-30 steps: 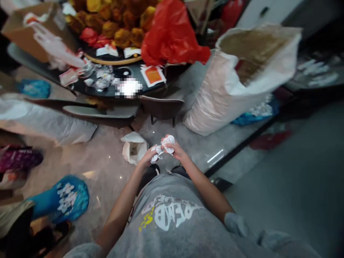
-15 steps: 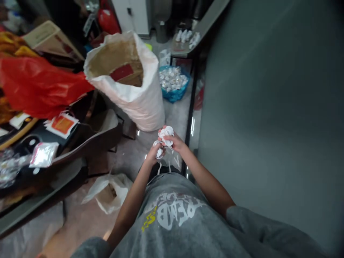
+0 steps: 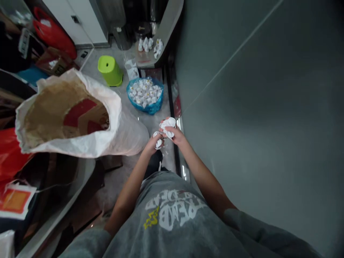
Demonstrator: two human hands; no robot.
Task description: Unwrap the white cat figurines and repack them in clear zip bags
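My left hand (image 3: 153, 146) and my right hand (image 3: 173, 134) meet in front of my grey sweatshirt (image 3: 172, 215). My left fingers hold a small white crumpled piece (image 3: 158, 143), maybe paper or foil. A larger white crumpled bunch (image 3: 168, 127) sits in my right hand, and the two bunches nearly touch. Their exact material is too small to tell. Directly ahead of my hands lies a blue basket (image 3: 145, 95) full of small white wrapped items. A large woven sack (image 3: 118, 139) stands open to the left of my hands.
A grey wall (image 3: 255, 107) fills the right side. Ahead stand a lime green stool (image 3: 109, 71) and a narrow shelf (image 3: 161, 25) holding several white items. A red bag (image 3: 52, 36) lies by a white cabinet (image 3: 72, 18). A dark table edge (image 3: 59, 200) runs along the lower left.
My view has swung right, so the sack and table slid left and the stool came into view. My hands stay together in front of me with the white bunches.
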